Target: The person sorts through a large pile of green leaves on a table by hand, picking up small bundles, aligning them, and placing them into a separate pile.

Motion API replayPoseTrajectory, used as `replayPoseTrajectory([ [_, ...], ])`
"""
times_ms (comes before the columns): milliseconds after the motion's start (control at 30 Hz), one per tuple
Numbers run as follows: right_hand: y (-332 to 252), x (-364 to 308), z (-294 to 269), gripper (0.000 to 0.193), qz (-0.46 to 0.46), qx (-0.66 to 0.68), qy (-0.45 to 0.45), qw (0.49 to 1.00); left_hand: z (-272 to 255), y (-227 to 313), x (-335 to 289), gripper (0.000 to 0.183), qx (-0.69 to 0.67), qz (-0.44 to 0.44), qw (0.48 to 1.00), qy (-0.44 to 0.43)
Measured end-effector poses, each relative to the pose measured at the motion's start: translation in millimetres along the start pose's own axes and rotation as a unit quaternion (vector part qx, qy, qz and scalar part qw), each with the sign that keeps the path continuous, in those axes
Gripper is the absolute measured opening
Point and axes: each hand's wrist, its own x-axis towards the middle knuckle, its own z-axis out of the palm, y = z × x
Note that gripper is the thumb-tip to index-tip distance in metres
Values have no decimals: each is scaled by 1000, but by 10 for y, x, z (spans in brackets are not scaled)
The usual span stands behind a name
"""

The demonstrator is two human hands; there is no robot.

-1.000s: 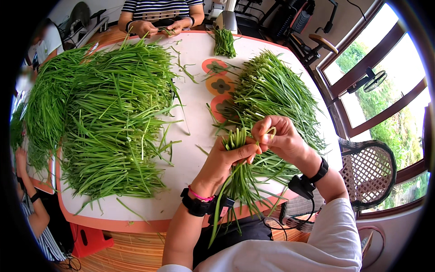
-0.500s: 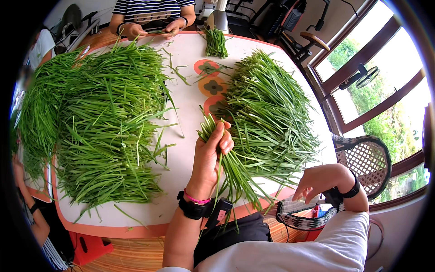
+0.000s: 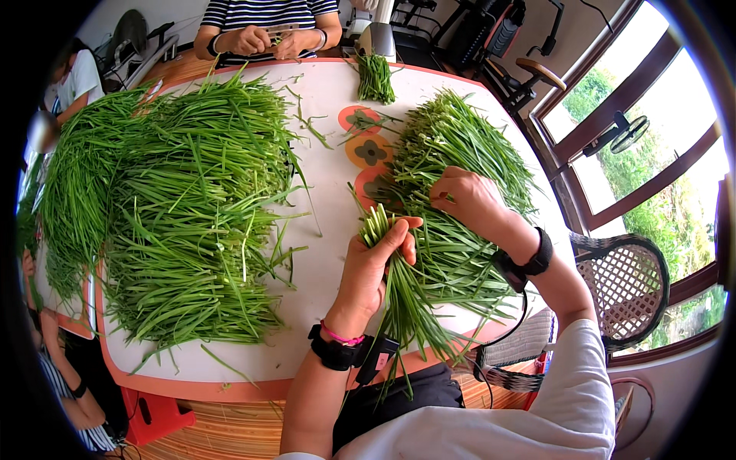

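My left hand (image 3: pixel 365 270) is closed round a bunch of garlic chives (image 3: pixel 414 310). Their pale cut ends stick up above the thumb, while the green leaves hang down toward the table's near edge. Over the left side of the right-hand chive pile (image 3: pixel 479 142) is my right hand (image 3: pixel 469 201), fingers bent and tips pinched together. Whatever lies between those tips is too small to make out. A much larger heap of chives (image 3: pixel 195 199) covers the left part of the white table (image 3: pixel 326 253), its stem ends facing the middle.
Across the table a person in a striped top works with both hands (image 3: pixel 268 42) on a few stems. A small bundle of chives (image 3: pixel 376 80) lies at the far edge. Loose leaves (image 3: pixel 310 123) are scattered mid-table. A woven chair (image 3: pixel 625 284) stands at the right.
My right hand has come up from beyond the table's near right edge to the right-hand pile. The left hand keeps its bunch. The person opposite has brought their hands closer together.
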Motion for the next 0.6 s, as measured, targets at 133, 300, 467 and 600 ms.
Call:
replayPoseTrajectory([
  [133, 10, 77, -161, 10, -70, 72, 122, 987, 29, -28, -2, 28, 33, 22, 999, 24],
  [300, -504, 80, -784, 10, 17, 430, 34, 902, 28, -46, -14, 25, 66, 89, 990, 82],
  [467, -707, 80, -554, 11, -83, 390, -80, 914, 71, -44, -13, 26, 63, 93, 991, 79],
  [600, -561, 107, -317, 8, -107, 342, 29, 933, 55, -36, -6, 26, 46, 48, 997, 47],
])
